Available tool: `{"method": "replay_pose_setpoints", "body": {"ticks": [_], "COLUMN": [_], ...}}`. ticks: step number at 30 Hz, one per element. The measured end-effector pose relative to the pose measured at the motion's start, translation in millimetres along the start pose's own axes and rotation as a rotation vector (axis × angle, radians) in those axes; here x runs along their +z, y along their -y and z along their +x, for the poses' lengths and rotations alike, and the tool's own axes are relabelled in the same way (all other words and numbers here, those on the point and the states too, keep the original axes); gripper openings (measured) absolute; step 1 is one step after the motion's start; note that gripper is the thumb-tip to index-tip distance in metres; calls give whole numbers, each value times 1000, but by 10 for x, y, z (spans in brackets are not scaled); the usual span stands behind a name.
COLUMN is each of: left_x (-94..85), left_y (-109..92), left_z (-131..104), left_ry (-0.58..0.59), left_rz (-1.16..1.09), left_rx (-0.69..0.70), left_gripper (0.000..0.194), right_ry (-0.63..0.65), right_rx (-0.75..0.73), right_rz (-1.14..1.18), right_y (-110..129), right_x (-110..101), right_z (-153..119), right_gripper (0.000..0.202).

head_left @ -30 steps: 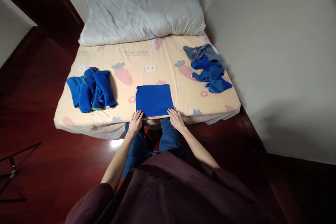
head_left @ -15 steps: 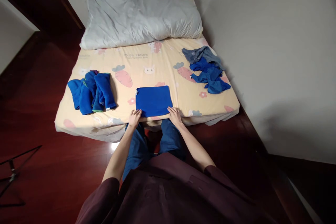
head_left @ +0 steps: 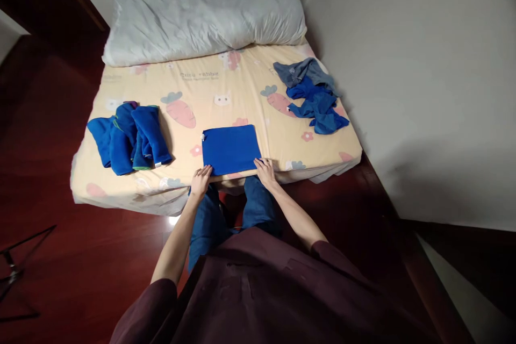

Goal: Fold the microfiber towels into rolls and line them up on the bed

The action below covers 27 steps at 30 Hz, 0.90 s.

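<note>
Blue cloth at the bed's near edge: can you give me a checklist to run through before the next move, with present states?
1. Blue cloth lying flat on the bed: ok.
2. Left hand at its near left corner: ok, fingers touching.
3. Right hand at its near right corner: ok, fingers touching.
4. Pinch on both corners, rather than mere contact: cannot tell.
5. Cloth apart from the blue bundles at left and the crumpled clothes at right: ok.
6. White tag out of sight: not ok, it shows at the far left corner.
</note>
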<state>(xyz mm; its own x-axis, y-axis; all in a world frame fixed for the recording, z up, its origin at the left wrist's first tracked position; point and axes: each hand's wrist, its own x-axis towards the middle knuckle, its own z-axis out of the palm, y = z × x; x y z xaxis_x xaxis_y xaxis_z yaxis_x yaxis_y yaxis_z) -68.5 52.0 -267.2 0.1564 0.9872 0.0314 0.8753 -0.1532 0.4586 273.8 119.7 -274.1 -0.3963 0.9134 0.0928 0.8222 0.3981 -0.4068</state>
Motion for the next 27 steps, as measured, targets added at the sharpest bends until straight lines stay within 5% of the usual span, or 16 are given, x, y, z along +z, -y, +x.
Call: {"method": "replay_pose_setpoints", "body": {"ticks": [7,15,18,27], "left_x": [61,16,15,34], "left_y": [2,-67,-33,-33], "left_z": [-218,-66,10,64], "left_ry": [-124,-252,-287,-284], "left_rz": [-248,-461,-456,-461], "left_rx": [-108,-369,-481,-519], "left_gripper": [58,38,38,36], "right_ry": [-153,-254,-250,-245], "right_rx": [52,275,361,414], "right_rz": [306,459,448,427], "right_y": [-136,-206,-244,-206], "right_x": [-64,35,55,1], "right_z": [-337,-144,-100,-10], "right_gripper": [47,23,34,32]}}
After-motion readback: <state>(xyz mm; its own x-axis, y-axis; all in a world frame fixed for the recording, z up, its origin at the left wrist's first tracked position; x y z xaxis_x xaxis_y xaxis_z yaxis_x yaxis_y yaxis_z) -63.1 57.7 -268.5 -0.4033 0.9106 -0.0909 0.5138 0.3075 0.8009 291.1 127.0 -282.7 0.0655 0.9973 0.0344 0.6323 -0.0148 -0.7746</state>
